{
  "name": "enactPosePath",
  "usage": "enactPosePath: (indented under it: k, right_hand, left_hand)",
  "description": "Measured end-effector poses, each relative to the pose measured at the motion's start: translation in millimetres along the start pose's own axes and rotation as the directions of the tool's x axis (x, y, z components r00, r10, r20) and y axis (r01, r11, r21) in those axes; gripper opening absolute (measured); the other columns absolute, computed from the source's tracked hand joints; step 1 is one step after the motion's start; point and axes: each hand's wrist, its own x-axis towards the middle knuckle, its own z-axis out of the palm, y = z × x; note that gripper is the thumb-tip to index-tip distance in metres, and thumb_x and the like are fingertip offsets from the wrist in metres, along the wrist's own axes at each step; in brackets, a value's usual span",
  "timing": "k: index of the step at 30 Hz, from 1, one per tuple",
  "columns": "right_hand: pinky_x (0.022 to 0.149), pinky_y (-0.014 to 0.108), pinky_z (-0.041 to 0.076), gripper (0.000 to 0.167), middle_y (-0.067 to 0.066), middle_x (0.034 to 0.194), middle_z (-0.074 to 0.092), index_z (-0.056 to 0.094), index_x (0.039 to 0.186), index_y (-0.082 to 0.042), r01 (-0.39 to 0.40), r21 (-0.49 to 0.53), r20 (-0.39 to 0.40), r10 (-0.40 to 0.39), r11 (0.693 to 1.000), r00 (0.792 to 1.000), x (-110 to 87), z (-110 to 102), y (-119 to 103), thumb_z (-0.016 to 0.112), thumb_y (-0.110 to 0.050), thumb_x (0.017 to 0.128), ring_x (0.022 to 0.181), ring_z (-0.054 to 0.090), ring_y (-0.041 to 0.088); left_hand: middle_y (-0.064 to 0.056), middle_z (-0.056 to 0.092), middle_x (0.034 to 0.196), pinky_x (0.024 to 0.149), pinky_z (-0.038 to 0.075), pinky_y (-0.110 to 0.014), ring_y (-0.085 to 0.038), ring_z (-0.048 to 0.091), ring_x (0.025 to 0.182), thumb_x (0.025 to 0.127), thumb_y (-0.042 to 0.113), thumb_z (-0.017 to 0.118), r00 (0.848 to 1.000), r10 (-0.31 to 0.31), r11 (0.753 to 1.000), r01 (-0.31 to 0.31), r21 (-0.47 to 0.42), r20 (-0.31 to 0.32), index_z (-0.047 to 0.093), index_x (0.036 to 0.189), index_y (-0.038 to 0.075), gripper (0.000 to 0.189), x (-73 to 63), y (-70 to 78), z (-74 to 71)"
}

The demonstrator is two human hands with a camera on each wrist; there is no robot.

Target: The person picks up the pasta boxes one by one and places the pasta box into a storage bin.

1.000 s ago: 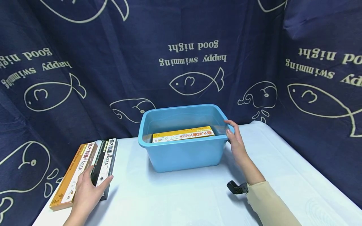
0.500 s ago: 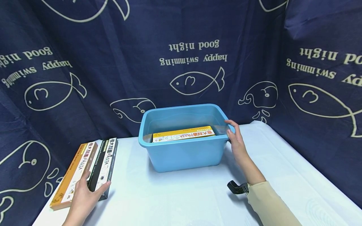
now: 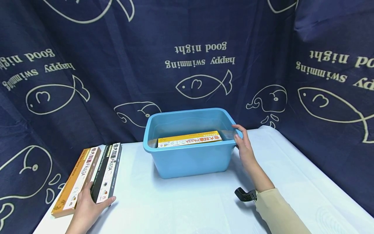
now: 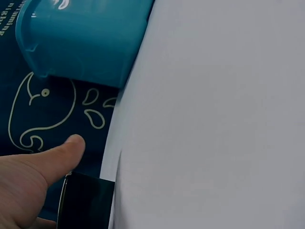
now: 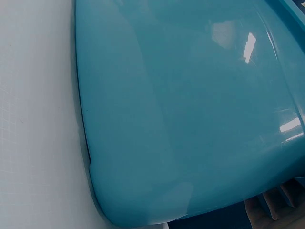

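Observation:
My left hand (image 3: pixel 87 209) is at the near end of a black-and-white pasta box (image 3: pixel 105 174), fingers at its left side and thumb spread to the right. In the left wrist view the thumb (image 4: pixel 64 155) stands apart from the dark end of the box (image 4: pixel 86 202). Left of that box lies an orange-and-white pasta box (image 3: pixel 76 182). My right hand (image 3: pixel 245 148) grips the right rim of a blue plastic tub (image 3: pixel 190 161). Inside the tub is a yellow-and-white pasta box (image 3: pixel 189 139). In the right wrist view the tub's wall (image 5: pixel 181 109) covers most of that hand.
A white cloth (image 3: pixel 181 204) covers the table. Behind it hangs a dark blue curtain (image 3: pixel 140 65) printed with fish and lettering. A black strap (image 3: pixel 245 195) sticks out at my right cuff.
My left hand has drawn back towards me along the black pasta box, baring more of its near end. My right hand, the tub and the boxes stay in place.

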Motion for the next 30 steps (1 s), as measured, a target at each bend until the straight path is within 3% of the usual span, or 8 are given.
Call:
enactPosePath:
  k: [12,20,30]
  right_hand:
    - [0.119,0.069,0.017,0.048,0.006,0.166,0.017,0.031,0.15,-0.016,-0.006,0.004,-0.001,0.006,1.0,1.0,0.2,1.1,-1.1,0.034,-0.029,0.104,0.153,0.019,0.033]
    - [0.118,0.07,0.016,0.047,0.007,0.166,0.017,0.031,0.15,-0.017,-0.008,0.005,-0.001,0.008,1.0,1.0,-0.3,2.2,-1.8,0.034,-0.028,0.104,0.153,0.018,0.034]
    - [0.119,0.069,0.015,0.048,0.005,0.166,0.017,0.03,0.151,-0.018,-0.015,-0.002,-0.003,0.015,1.0,1.0,-1.3,0.6,-1.6,0.033,-0.03,0.105,0.154,0.018,0.033]
  left_hand:
    - [-0.048,0.017,0.144,0.11,0.028,-0.071,-0.061,0.024,0.133,0.07,0.044,0.088,1.0,0.012,0.998,-0.014,0.065,0.028,0.001,0.149,-0.02,0.134,1.8,-7.6,1.3]
    - [-0.046,0.022,0.143,0.109,0.029,-0.07,-0.059,0.029,0.131,0.071,0.038,0.088,0.999,0.035,0.997,-0.034,0.071,-0.009,0.008,0.148,-0.021,0.126,-0.3,-9.5,3.2]
    - [-0.042,0.033,0.135,0.105,0.035,-0.068,-0.056,0.039,0.124,0.071,0.038,0.087,0.999,0.015,0.998,-0.012,0.069,-0.049,0.017,0.147,-0.019,0.118,-1.8,-5.6,3.7]
